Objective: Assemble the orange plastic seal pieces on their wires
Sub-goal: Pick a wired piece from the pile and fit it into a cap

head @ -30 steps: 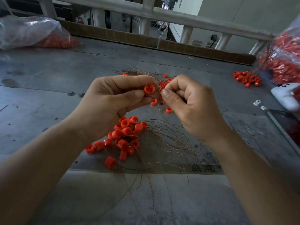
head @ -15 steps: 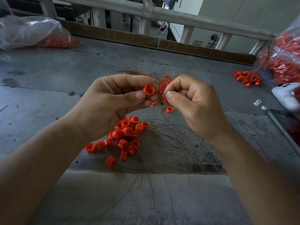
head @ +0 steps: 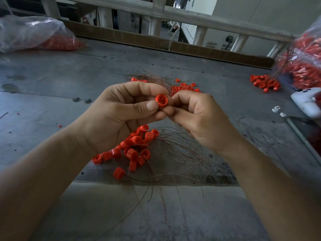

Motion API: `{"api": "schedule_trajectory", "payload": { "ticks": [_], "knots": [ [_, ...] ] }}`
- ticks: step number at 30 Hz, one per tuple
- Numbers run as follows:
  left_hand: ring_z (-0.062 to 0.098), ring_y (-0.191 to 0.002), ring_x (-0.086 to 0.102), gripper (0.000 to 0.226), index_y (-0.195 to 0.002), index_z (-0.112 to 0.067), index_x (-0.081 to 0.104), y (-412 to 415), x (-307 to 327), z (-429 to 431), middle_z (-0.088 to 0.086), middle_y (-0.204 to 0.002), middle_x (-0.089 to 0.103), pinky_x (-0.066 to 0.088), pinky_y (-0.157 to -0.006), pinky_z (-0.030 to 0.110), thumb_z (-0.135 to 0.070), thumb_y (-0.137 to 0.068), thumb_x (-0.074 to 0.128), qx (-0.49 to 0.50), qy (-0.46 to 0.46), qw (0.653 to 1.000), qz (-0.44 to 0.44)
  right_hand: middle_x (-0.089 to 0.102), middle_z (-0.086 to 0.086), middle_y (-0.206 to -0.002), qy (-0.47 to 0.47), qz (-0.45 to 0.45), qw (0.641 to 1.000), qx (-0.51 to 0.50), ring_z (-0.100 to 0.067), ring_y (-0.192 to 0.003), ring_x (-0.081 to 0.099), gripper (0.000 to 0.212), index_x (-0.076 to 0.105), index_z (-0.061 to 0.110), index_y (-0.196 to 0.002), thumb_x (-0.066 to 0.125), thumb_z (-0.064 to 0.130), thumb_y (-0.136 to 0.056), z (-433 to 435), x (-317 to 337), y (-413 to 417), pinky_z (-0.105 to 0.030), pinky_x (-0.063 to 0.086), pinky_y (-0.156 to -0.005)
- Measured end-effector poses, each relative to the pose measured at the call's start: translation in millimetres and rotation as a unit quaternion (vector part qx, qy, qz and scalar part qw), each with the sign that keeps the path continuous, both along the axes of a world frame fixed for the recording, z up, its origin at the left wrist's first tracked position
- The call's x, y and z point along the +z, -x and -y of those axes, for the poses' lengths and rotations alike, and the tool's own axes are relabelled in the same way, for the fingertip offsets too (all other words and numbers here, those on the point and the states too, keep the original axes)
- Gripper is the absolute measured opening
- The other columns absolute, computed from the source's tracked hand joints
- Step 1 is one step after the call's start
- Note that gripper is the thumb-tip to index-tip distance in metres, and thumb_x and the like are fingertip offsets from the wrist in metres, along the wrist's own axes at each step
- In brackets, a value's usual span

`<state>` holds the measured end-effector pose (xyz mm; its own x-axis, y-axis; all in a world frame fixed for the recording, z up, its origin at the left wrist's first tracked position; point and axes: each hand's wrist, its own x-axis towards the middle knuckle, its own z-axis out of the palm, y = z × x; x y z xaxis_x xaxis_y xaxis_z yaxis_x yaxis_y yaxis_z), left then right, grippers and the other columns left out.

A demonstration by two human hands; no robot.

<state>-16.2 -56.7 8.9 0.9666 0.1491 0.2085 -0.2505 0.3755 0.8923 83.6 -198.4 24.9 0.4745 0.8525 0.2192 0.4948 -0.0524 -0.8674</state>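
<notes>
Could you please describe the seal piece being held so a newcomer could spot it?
Over the grey table, the left hand and right hand meet. The left thumb and finger pinch one orange seal piece; unlike the piles, it is off the table.

The light is dim and cool. Daylight comes from behind the railing [head: 191, 16] at the far side, so the grey table [head: 52, 84] looks flat with a faint sheen. Soft, weak shadows lie under the left hand [head: 118, 115] and right hand [head: 199, 119]. The clear bag [head: 29, 32] at far left shows pale glare. The orange cap [head: 161, 100] in the middle is sharpest, while the bag of orange pieces [head: 305, 63] at the right edge is smeared. The wide lens bows the railing and stretches both forearms.
</notes>
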Motion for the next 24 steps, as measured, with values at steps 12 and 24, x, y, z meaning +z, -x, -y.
{"api": "schedule_trajectory", "payload": {
  "ticks": [12, 24],
  "knots": [
    [0.013, -0.076, 0.070, 0.021, -0.076, -0.010, 0.075, -1.5, -0.4, -0.6, 0.005, -0.078, 0.072, 0.054, -0.065, 0.016, -0.008, -0.057, 0.066, 0.051, 0.044, 0.998, 0.001, 0.059, 0.009, -0.053, 0.040, 0.080, 0.964, -0.252, 0.000, -0.049, 0.051, 0.019, 0.059, 0.022, -0.069, 0.059, 0.024, -0.088, 14.7, -3.1, -61.4, -0.021, 0.047, -0.055],
    [0.014, -0.077, 0.070, 0.022, -0.079, -0.009, 0.075, -1.3, -0.9, -0.8, 0.007, -0.080, 0.073, 0.054, -0.065, 0.016, -0.007, -0.059, 0.066, 0.034, 0.059, 0.998, 0.004, 0.055, 0.010, -0.072, 0.174, 0.237, 0.926, -0.239, -0.006, -0.068, 0.050, 0.011, 0.069, 0.019, -0.093, 0.064, 0.015, -0.083, -3.2, -36.5, -77.3, -0.023, 0.041, -0.070]
  ]
}}
